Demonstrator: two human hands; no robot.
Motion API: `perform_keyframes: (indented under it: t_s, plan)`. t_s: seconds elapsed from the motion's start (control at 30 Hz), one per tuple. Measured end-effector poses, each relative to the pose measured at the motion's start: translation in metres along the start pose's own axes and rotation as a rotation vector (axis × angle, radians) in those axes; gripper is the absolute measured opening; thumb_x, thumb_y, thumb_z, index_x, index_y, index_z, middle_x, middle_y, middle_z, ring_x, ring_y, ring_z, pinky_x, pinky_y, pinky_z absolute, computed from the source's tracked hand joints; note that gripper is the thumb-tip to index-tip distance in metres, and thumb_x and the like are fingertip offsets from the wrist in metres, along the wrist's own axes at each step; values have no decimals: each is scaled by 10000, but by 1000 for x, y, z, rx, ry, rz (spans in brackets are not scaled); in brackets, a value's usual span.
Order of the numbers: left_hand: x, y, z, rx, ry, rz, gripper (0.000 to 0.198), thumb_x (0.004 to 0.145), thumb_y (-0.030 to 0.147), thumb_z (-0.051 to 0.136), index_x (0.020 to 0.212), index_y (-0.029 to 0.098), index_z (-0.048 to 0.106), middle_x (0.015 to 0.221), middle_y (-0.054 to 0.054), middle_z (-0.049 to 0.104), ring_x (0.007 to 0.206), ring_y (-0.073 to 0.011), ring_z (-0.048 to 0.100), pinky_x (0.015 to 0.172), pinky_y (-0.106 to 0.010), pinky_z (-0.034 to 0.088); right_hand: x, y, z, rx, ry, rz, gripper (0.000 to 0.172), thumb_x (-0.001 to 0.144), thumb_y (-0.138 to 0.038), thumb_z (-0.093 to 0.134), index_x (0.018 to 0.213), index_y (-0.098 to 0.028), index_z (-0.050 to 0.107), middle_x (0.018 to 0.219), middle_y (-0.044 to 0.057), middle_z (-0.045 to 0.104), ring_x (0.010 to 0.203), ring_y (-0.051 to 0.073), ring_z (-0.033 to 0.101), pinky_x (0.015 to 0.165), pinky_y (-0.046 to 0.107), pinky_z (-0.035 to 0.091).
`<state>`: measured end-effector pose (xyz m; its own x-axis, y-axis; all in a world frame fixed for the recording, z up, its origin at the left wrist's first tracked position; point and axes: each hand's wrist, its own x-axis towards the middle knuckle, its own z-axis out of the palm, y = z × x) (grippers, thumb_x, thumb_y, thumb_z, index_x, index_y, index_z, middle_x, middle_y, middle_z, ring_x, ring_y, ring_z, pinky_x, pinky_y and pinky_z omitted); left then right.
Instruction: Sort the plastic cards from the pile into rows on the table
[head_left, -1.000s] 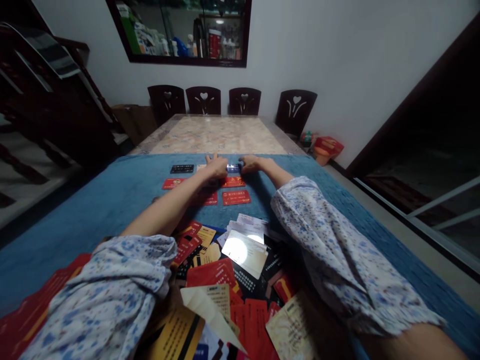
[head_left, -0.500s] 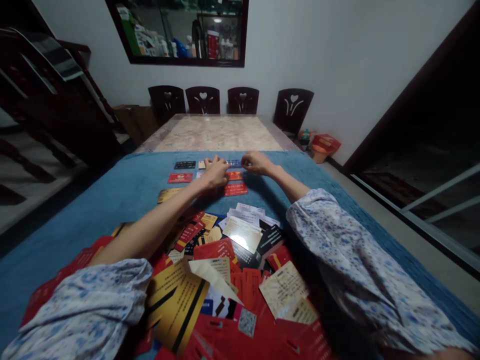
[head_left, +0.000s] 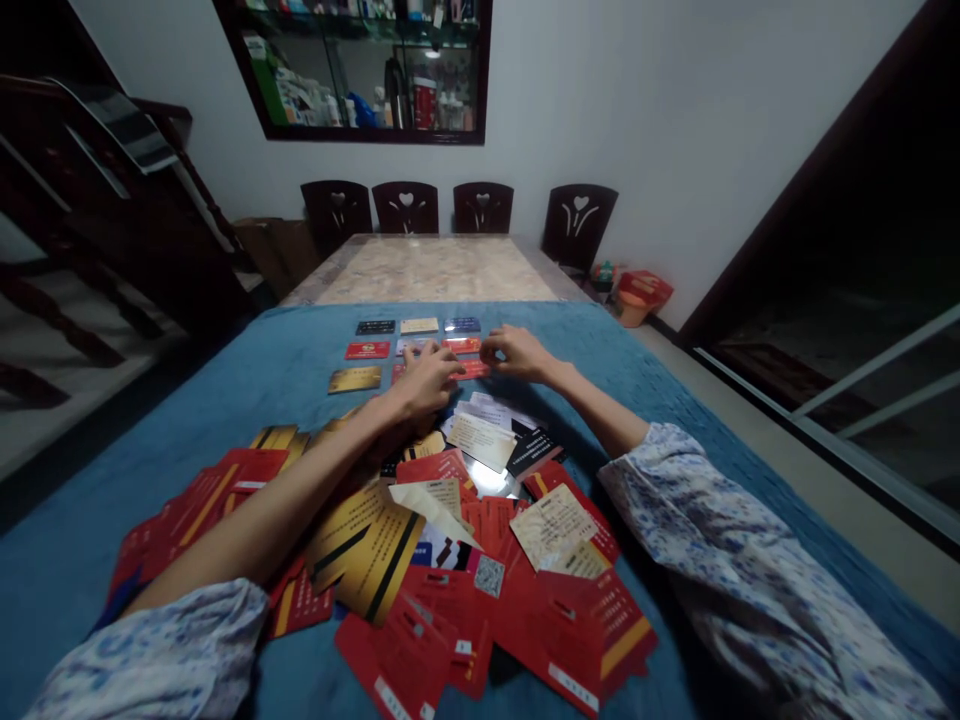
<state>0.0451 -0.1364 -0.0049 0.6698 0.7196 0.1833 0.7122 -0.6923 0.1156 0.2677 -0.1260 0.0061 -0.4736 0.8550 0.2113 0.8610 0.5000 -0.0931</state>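
Several cards lie in rows on the blue cloth. At the right end of the nearest row is a red card (head_left: 472,370). My left hand (head_left: 429,380) is over that row with its fingers apart, its thumb side at the card's left end, hiding parts of nearby cards. At the card's right end, my right hand (head_left: 519,353) has thumb and forefinger curled together. Just beyond are another red card (head_left: 461,345) and a blue card (head_left: 462,325). To the left lie a gold card (head_left: 355,379), a red card with an emblem (head_left: 367,350) and a black card (head_left: 375,327).
Closer to me spreads a heap of red, gold, cream and black cards (head_left: 555,630), partly under my left forearm. A blue cloth (head_left: 247,380) covers the near table; the far tabletop (head_left: 442,265) is bare stone pattern. Dark chairs (head_left: 409,208) stand behind it.
Both hands have come nearer, from the farthest row to the nearest row of cards. The cream and blue cards at the back are now uncovered. My view has shifted slightly.
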Motion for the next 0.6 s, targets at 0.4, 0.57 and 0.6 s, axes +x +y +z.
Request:
perform_keyframes:
  t_s: [0.4, 0.57, 0.6]
  plan:
    - [-36, 35, -7, -105, -62, 184, 286, 933, 209, 522, 1091, 243, 758, 1219, -106, 710, 1192, -315, 447, 985, -540, 274, -48, -21, -6, 38, -21, -119, 177, 871, -164, 561, 909, -188, 732, 939, 77, 706, 878, 202, 550, 735, 295, 318]
    - [-40, 41, -8, -119, -114, 250, 219, 937, 255, 553, 969, 237, 769, 1152, -90, 737, 1170, -305, 462, 1004, -561, 252, -63, -28, -9, 74, -13, -135, 168, 874, -160, 567, 893, -201, 729, 933, 71, 701, 900, 205, 554, 750, 295, 323]
    - [-40, 42, -9, -120, -128, 252, 204, 928, 258, 569, 952, 236, 770, 1141, -87, 740, 1170, -304, 463, 1012, -561, 247, -66, -29, -9, 82, -17, -139, 165, 874, -161, 570, 894, -200, 730, 932, 73, 701, 900, 205, 556, 753, 295, 327]
